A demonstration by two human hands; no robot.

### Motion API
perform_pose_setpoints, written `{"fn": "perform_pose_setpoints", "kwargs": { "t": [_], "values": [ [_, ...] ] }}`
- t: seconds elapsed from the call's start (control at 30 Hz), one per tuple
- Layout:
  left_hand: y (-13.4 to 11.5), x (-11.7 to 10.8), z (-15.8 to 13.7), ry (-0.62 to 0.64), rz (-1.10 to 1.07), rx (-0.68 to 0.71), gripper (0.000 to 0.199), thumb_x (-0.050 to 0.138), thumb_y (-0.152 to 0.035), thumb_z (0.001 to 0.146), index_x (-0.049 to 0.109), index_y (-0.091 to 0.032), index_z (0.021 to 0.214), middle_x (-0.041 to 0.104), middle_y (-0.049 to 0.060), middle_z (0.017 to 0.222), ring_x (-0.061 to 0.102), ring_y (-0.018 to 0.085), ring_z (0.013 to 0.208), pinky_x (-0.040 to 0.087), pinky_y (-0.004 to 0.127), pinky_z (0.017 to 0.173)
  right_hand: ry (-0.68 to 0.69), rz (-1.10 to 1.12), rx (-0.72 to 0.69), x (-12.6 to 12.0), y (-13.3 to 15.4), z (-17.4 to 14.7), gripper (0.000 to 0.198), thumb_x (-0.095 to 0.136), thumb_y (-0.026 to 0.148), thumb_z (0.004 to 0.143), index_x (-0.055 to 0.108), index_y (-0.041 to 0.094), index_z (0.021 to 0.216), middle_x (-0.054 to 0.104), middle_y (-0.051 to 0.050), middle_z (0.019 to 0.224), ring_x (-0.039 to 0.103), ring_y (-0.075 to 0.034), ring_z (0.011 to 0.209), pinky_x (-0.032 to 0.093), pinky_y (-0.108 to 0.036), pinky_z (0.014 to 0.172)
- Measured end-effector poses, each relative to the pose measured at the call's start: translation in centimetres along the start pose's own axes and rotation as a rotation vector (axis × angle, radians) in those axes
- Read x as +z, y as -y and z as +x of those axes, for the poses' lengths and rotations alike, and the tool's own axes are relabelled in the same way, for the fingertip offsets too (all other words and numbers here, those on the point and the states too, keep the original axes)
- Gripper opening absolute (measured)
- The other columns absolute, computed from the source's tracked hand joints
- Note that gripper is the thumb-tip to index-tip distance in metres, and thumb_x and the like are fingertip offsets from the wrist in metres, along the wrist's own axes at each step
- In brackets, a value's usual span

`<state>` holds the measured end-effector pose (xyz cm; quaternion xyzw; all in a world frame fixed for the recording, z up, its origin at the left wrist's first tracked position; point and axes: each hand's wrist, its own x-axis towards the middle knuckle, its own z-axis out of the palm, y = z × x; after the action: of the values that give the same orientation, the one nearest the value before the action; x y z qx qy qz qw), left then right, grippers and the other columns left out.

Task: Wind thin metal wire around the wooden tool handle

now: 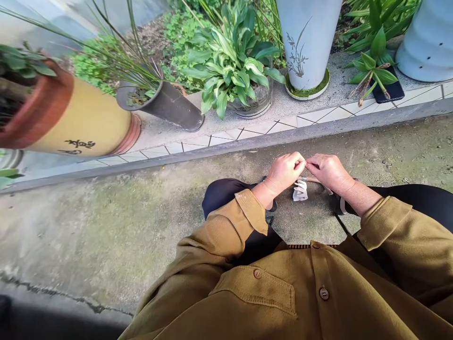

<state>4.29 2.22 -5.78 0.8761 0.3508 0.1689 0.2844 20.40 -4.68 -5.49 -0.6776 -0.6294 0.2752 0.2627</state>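
My left hand (285,172) and my right hand (331,173) meet in front of me above the ground, between my knees. Both are pinched closed, and their fingertips come together at one spot. Whatever they pinch is too small or too hidden to name. Just beneath them lies a whitish bundled cloth (300,191) on the concrete. Beside it a brownish stick-like piece (313,179) shows partly, with its right part behind my right hand. Something thin is wound where the stick and cloth come close.
A low tiled ledge (226,137) runs across ahead. On it stand a yellow pot (85,113), a dark tipped pot (173,106), a leafy plant (240,61) in a glass bowl, a tall white pot (307,42) and a black phone (388,87). Concrete floor (106,226) stretches left.
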Motion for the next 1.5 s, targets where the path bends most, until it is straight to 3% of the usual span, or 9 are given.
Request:
{"fn": "perform_pose_setpoints", "kwargs": {
  "t": [0.17,0.33,0.47,0.6,0.67,0.8,1.0,1.13,1.5],
  "values": [
    [0.2,0.0,0.6,-0.001,-0.414,-0.186,0.011,0.059,-0.022,0.086,0.064,-0.017,0.096,0.068,0.0,0.081,0.062,0.009,0.071,0.047,0.019,0.068,-0.013,0.399,0.34,0.0,-0.6,0.2,0.021,0.062,0.035,0.082,0.074,0.019,0.078,0.068,-0.001,0.061,0.058,-0.015,0.056,0.043,-0.026,0.057],
    [0.3,0.5,0.9,0.06,-0.492,-0.24,0.007,0.061,-0.017,0.084,0.066,-0.015,0.088,0.071,0.002,0.081,0.065,0.01,0.073,0.049,0.021,0.07,-0.018,0.58,0.386,0.8,-1.4,0.4,0.024,0.066,0.04,0.078,0.072,0.017,0.075,0.067,-0.001,0.06,0.053,-0.011,0.051,0.04,-0.023,0.051],
    [0.3,0.6,0.7,0.044,-0.202,-0.165,0.005,0.062,-0.02,0.086,0.066,-0.018,0.085,0.071,0.001,0.079,0.064,0.012,0.073,0.048,0.024,0.07,-0.024,0.661,0.45,1.3,-1.1,0.4,0.022,0.07,0.038,0.077,0.069,0.018,0.068,0.065,0.0,0.057,0.051,-0.009,0.048,0.04,-0.021,0.047],
    [-0.2,0.1,0.3,0.053,0.245,-0.011,0.015,0.056,-0.023,0.092,0.065,-0.018,0.081,0.069,0.004,0.08,0.064,0.018,0.081,0.045,0.029,0.071,-0.024,0.74,0.537,1.6,-0.6,0.5,0.017,0.072,0.032,0.075,0.07,0.017,0.067,0.066,-0.001,0.056,0.054,-0.01,0.048,0.044,-0.021,0.048],
    [-0.5,-0.2,0.1,0.064,0.357,0.056,0.019,0.051,-0.022,0.094,0.064,-0.017,0.079,0.067,0.006,0.078,0.063,0.019,0.083,0.044,0.03,0.07,-0.026,0.743,0.54,1.7,-0.4,0.5,0.015,0.071,0.03,0.075,0.071,0.017,0.067,0.067,-0.002,0.058,0.056,-0.01,0.05,0.046,-0.022,0.05],
    [-0.7,-0.1,0.2,0.061,0.309,0.039,0.014,0.052,-0.016,0.089,0.06,-0.018,0.079,0.065,0.005,0.078,0.061,0.018,0.082,0.042,0.03,0.07,-0.061,0.691,0.52,1.8,-0.4,0.3,0.013,0.068,0.029,0.075,0.073,0.017,0.07,0.069,-0.002,0.061,0.059,-0.012,0.054,0.048,-0.024,0.055],
    [0.1,0.6,0.7,0.152,-0.197,-0.252,0.005,0.059,-0.014,0.072,0.057,-0.018,0.071,0.06,-0.004,0.068,0.052,0.011,0.061,0.036,0.024,0.058,-0.046,0.402,0.398,1.4,-0.7,0.0,0.021,0.064,0.034,0.075,0.078,0.018,0.074,0.071,-0.001,0.063,0.059,-0.014,0.058,0.043,-0.026,0.057],
    [0.5,1.1,0.7,0.189,-0.352,-0.294,0.003,0.059,-0.015,0.069,0.056,-0.018,0.069,0.056,-0.005,0.065,0.05,0.01,0.06,0.035,0.023,0.057,-0.013,0.184,0.303,1.0,-0.6,-0.2,0.025,0.061,0.034,0.078,0.08,0.019,0.076,0.066,0.0,0.056,0.056,-0.014,0.056,0.038,-0.027,0.057],
    [0.9,1.4,0.2,0.24,0.017,-0.113,0.005,0.059,-0.017,0.078,0.06,-0.02,0.074,0.065,-0.001,0.074,0.055,0.014,0.068,0.035,0.028,0.061,0.0,-0.16,0.082,1.3,-0.3,-0.7,0.026,0.054,0.029,0.085,0.08,0.025,0.08,0.077,-0.004,0.083,0.067,-0.019,0.073,0.042,-0.028,0.065]
  ]
}}
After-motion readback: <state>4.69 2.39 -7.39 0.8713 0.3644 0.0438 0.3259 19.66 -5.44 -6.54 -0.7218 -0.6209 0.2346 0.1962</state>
